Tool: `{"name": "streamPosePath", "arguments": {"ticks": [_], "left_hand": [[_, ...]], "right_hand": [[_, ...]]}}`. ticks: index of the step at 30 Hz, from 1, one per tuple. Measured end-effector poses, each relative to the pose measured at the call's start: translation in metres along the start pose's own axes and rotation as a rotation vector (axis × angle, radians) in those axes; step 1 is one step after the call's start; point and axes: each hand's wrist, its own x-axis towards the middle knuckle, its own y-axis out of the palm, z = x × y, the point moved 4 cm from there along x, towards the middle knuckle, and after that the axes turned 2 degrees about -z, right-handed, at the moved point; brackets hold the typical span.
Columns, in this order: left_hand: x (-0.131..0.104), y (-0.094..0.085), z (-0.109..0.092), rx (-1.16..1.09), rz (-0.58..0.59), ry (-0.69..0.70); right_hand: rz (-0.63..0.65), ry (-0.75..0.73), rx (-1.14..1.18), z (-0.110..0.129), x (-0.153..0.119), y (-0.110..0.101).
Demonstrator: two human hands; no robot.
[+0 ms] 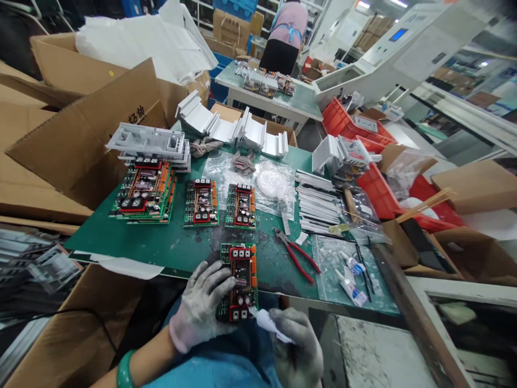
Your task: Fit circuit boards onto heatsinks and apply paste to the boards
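At the table's front edge lies a green circuit board with red strips and orange connectors. My left hand, in a grey-stained glove, grips its left side, fingers over the top and thumb out of sight. Closed around a white squeeze tube, my right hand wears a dirty glove too. The tube's nozzle meets the lower right corner of the board; whether anything comes out is too small to tell. Two similar circuit boards, a left one and a right one, lie farther back.
Stacked boards sit left under grey plastic housings. Red-handled cutters and glue tubes lie right, near metal strips. Aluminium profiles line the back. Cardboard boxes and red crates flank the table; a person stands beyond.
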Motion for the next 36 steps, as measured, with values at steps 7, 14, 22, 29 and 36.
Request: {"name": "streamPosePath", "arguments": {"ticks": [7,14,22,29,36], "left_hand": [[0.001,-0.001,0.000,-0.011,0.016,-0.016],[0.001,0.000,0.000,0.017,0.038,0.009],[0.006,-0.003,-0.004,-0.028,-0.012,-0.044],[0.009,-0.005,-0.005,-0.030,-0.013,-0.032],[0.006,-0.005,-0.003,-0.027,0.034,0.004]], "right_hand": [[-0.015,-0.164,-0.032,0.002,-0.022,-0.003],[0.145,-0.360,-0.121,0.028,-0.007,0.001],[0.303,-0.416,-0.260,0.063,0.012,0.037],[0.325,-0.572,-0.240,0.069,0.029,0.032],[0.144,-0.344,-0.119,0.042,0.019,-0.006]]}}
